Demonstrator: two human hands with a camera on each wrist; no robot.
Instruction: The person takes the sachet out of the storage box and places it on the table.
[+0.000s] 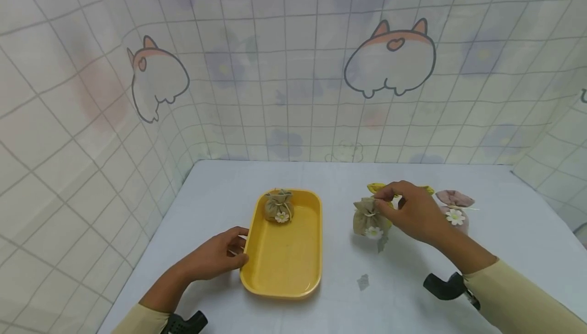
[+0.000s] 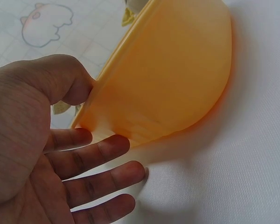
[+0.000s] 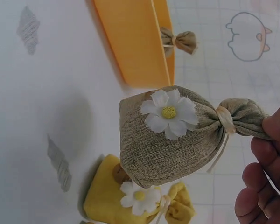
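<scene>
In the head view my right hand point(image 1: 415, 214) pinches the gathered top of a grey-beige drawstring pouch point(image 1: 364, 218) with a white flower. The right wrist view shows this pouch point(image 3: 163, 154) held clear of the white table, tied with a pale ribbon. My left hand point(image 1: 213, 255) rests against the left side of a yellow tray point(image 1: 284, 268). In the left wrist view its thumb touches the tray rim, while the other fingers point(image 2: 107, 182) stretch out beside the wall. A similar beige pouch point(image 1: 274, 205) sits at the tray's far left.
A yellow pouch point(image 3: 102, 200) with a white flower lies on the table, partly hidden behind my right hand in the head view. Right of that hand stands a pink pouch point(image 1: 454, 199). A small grey patch point(image 1: 363, 282) marks the table. A patterned curtain point(image 1: 293, 69) hangs behind.
</scene>
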